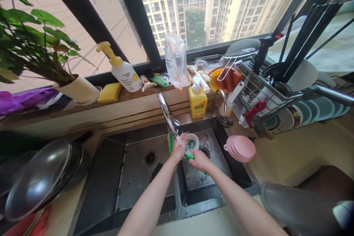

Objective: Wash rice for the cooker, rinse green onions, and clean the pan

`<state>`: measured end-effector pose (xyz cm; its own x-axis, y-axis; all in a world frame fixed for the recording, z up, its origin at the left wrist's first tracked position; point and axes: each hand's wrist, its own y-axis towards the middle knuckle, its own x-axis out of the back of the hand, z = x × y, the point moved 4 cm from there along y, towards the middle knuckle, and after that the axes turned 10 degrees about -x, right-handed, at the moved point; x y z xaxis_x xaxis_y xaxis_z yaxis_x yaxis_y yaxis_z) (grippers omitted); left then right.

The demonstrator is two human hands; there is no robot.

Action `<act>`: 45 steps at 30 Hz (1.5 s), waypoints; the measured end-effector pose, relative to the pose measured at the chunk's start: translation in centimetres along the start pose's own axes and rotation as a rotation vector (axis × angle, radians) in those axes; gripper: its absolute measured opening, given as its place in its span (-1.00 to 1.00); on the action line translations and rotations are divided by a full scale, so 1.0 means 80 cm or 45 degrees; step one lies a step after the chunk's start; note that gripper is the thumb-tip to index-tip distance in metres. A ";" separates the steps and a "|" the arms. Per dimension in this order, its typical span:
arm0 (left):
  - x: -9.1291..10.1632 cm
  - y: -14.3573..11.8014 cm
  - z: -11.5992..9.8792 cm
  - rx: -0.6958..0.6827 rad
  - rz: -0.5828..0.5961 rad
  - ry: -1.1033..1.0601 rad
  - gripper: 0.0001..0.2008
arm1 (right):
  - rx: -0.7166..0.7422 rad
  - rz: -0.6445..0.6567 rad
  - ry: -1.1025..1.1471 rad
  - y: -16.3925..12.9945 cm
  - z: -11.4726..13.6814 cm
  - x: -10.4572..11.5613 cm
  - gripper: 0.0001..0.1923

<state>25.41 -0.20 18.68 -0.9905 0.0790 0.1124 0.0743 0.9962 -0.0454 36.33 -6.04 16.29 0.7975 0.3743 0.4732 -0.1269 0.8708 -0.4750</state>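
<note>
My left hand [179, 149] is closed on the rim of a small white bowl [195, 140], which tilts toward me under the tap [167, 115]. Water from the spout falls on this hand and the bowl. With closed fingers, my right hand [200, 160] presses a green scrubber [189, 155] into the bowl; its exact shape is partly hidden. Another green piece [170, 143] shows behind my left hand, and I cannot tell whether it is a separate thing. Both hands are over the divider and right basin of the dark double sink [221, 171].
Behind the sink stand a yellow detergent bottle [197, 101] and a small curved tap [221, 96]. Pink stacked lids or bowls [240, 148] lie at the right rim, below a crowded dish rack [260, 84]. A wok [38, 177] is at left. A foam soap bottle [124, 73] and yellow sponge [110, 92] line the sill.
</note>
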 end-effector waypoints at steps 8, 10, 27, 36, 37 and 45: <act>0.022 -0.007 -0.009 0.051 0.021 0.298 -0.69 | -0.279 -0.109 0.459 -0.029 -0.085 -0.029 -0.43; 0.015 -0.005 0.001 0.131 0.037 0.377 -0.72 | -0.271 -0.104 0.891 -0.019 -0.069 -0.034 -0.32; 0.013 -0.036 -0.025 -0.111 0.393 0.371 -0.72 | -0.614 0.263 1.653 0.001 0.006 0.001 -0.47; 0.020 -0.046 0.004 0.029 -0.058 0.071 -0.39 | -0.451 -0.465 0.342 0.000 0.055 -0.001 -0.44; 0.019 -0.046 0.001 0.031 -0.026 0.062 -0.44 | -0.475 -0.439 0.312 -0.002 0.054 0.001 -0.41; -0.001 -0.056 -0.017 0.059 0.432 -0.022 -0.80 | -0.564 -0.542 0.418 -0.058 0.031 0.041 -0.36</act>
<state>25.29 -4.64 20.23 -0.9120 0.4048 0.0661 0.3952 0.9104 -0.1227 38.09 -8.05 21.92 0.8704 -0.1471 0.4698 0.4333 0.6820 -0.5892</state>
